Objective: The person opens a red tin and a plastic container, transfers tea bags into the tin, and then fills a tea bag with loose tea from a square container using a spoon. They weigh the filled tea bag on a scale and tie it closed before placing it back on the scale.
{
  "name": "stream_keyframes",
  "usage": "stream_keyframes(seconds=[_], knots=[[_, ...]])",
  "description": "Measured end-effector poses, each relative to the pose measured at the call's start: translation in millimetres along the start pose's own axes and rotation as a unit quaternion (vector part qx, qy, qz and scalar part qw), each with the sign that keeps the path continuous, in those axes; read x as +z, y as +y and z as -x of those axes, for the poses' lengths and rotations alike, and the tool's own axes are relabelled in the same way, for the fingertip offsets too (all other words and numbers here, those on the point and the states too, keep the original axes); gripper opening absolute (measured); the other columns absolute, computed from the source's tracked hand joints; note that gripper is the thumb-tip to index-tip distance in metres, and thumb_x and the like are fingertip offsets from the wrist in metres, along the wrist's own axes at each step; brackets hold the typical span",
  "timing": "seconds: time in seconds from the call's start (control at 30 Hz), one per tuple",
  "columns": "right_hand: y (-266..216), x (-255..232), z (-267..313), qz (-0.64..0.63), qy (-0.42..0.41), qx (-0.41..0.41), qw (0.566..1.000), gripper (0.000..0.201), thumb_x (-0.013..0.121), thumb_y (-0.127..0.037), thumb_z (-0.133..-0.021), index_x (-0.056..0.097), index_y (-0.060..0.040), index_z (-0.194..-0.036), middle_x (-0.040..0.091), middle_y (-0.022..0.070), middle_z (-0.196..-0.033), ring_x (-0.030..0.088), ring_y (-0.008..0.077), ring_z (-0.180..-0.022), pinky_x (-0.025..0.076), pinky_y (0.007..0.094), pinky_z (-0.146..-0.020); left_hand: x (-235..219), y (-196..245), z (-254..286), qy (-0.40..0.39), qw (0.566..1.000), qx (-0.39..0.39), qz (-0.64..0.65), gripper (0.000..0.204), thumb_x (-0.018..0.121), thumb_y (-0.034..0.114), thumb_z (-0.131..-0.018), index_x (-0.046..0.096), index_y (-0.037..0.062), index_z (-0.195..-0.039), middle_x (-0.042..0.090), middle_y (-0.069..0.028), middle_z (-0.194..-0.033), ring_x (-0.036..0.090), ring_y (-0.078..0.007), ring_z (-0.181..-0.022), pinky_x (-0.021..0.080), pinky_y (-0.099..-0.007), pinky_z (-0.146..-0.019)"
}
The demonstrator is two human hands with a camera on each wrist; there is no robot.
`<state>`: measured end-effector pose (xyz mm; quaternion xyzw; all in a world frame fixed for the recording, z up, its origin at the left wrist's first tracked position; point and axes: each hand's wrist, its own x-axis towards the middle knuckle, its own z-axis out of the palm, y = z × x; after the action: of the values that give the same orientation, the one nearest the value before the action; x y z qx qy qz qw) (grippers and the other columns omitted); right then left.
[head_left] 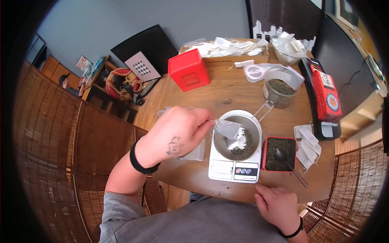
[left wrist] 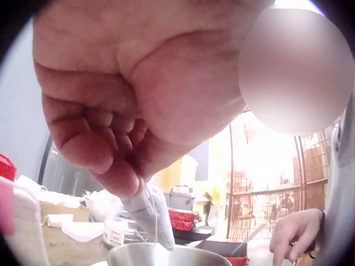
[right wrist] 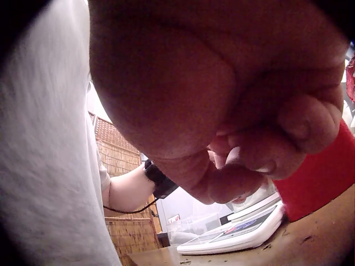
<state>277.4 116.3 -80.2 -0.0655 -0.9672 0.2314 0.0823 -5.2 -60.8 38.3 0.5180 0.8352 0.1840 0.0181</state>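
My left hand pinches a pale mesh tea bag at its upper end, with a string hanging from it. The bag hangs tilted over a metal bowl holding some dried leaves, its lower end at the rim in the left wrist view. Under the bowl is a white kitchen scale. My right hand lies loosely curled at the table's front edge, holding nothing. Near it stands a red-rimmed tin of dried leaves, with a spoon sticking out.
A see-through container of leaves stands behind the bowl. Flat white bags lie right of the tin. A red box, a cardboard box of white bags and a red packet on a black tray surround the work area. A person sits far left.
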Motion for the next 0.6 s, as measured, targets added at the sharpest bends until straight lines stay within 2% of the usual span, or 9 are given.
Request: stream_keyframes(seconds=[0.07, 0.1, 0.17, 0.2, 0.23, 0.33, 0.43, 0.57, 0.6], knots=[[1, 1, -1, -0.002, -0.001, -0.006, 1.000, 0.022, 0.076, -0.025, -0.089, 0.077, -0.0183, -0.110, 0.068, 0.0007, -0.071, 0.068, 0.0232, -0.064, 0.054, 0.0397, -0.057, -13, -7, 16, 0.045, 0.999, -0.003, 0.023, 0.008, 0.075, 0.008, -0.093, 0.074, 0.0004, -0.096, 0.070, -0.0163, -0.078, 0.069, -0.0348, -0.071, 0.054, -0.0413, -0.065], [1, 1, -2, -0.005, 0.003, -0.002, 1.000, 0.023, 0.076, -0.025, -0.089, 0.077, -0.0180, -0.111, 0.068, 0.0009, -0.071, 0.068, 0.0234, -0.064, 0.053, 0.0398, -0.057, -20, -9, 26, 0.048, 0.999, -0.007, 0.024, 0.008, 0.075, 0.008, -0.093, 0.074, 0.0004, -0.096, 0.070, -0.0163, -0.078, 0.069, -0.0348, -0.071, 0.054, -0.0413, -0.065], [-1, 1, -4, -0.005, 0.001, -0.007, 1.000, 0.023, 0.076, -0.025, -0.089, 0.077, -0.0176, -0.111, 0.067, 0.0010, -0.070, 0.067, 0.0234, -0.063, 0.053, 0.0397, -0.057, -32, -13, 46, 0.075, 0.993, -0.094, 0.019, 0.007, 0.073, 0.009, -0.094, 0.074, 0.0015, -0.094, 0.071, -0.0184, -0.081, 0.071, -0.0389, -0.074, 0.056, -0.0434, -0.066], [-3, 0, -5, -0.005, 0.001, -0.008, 1.000, 0.023, 0.076, -0.024, -0.089, 0.077, -0.0172, -0.111, 0.067, 0.0011, -0.070, 0.067, 0.0234, -0.062, 0.053, 0.0397, -0.057, -37, -15, 57, 0.080, 0.989, -0.123, 0.004, 0.007, 0.074, 0.007, -0.092, 0.075, 0.0009, -0.094, 0.071, -0.0183, -0.081, 0.071, -0.0371, -0.073, 0.056, -0.0411, -0.065], [-4, -1, -6, -0.004, -0.003, -0.009, 1.000, 0.023, 0.076, -0.024, -0.089, 0.077, -0.0172, -0.111, 0.067, 0.0011, -0.070, 0.067, 0.0234, -0.062, 0.053, 0.0397, -0.057, -38, -19, 67, 0.081, 0.989, -0.126, 0.007, 0.007, 0.074, 0.007, -0.092, 0.075, 0.0009, -0.094, 0.071, -0.0183, -0.081, 0.071, -0.0371, -0.073, 0.056, -0.0411, -0.065], [-9, -3, -11, 0.002, -0.022, -0.014, 1.000, 0.021, 0.076, -0.023, -0.089, 0.078, -0.0163, -0.109, 0.066, 0.0009, -0.069, 0.066, 0.0233, -0.061, 0.052, 0.0396, -0.056, -32, -29, 91, 0.092, 0.975, -0.203, -0.009, 0.007, 0.075, 0.008, -0.092, 0.075, 0.0007, -0.093, 0.071, -0.0189, -0.080, 0.071, -0.0381, -0.072, 0.056, -0.0429, -0.065], [-15, -1, -17, -0.015, -0.014, -0.029, 0.999, 0.020, 0.076, -0.023, -0.090, 0.078, -0.0160, -0.108, 0.065, 0.0007, -0.067, 0.066, 0.0227, -0.060, 0.052, 0.0392, -0.056, -9, -43, 102, 0.109, 0.980, -0.157, -0.051, 0.007, 0.074, 0.008, -0.091, 0.074, 0.0012, -0.090, 0.070, -0.0193, -0.079, 0.070, -0.0393, -0.072, 0.057, -0.0450, -0.066], [-27, -2, -25, -0.026, -0.031, -0.054, 0.998, 0.019, 0.077, -0.023, -0.090, 0.078, -0.0160, -0.108, 0.066, 0.0010, -0.067, 0.067, 0.0224, -0.061, 0.052, 0.0386, -0.056, 25, -66, 110, -0.004, 0.975, -0.170, -0.140, 0.011, 0.072, 0.013, -0.090, 0.071, 0.0040, -0.085, 0.071, -0.0174, -0.081, 0.071, -0.0401, -0.074, 0.057, -0.0485, -0.065], [-28, -6, -25, -0.025, -0.042, -0.056, 0.997, 0.019, 0.077, -0.023, -0.090, 0.078, -0.0159, -0.108, 0.067, 0.0011, -0.068, 0.067, 0.0225, -0.061, 0.052, 0.0386, -0.056, 27, -66, 110, -0.004, 0.978, -0.161, -0.132, 0.011, 0.072, 0.013, -0.090, 0.071, 0.0040, -0.085, 0.071, -0.0174, -0.081, 0.071, -0.0401, -0.074, 0.057, -0.0485, -0.065]])
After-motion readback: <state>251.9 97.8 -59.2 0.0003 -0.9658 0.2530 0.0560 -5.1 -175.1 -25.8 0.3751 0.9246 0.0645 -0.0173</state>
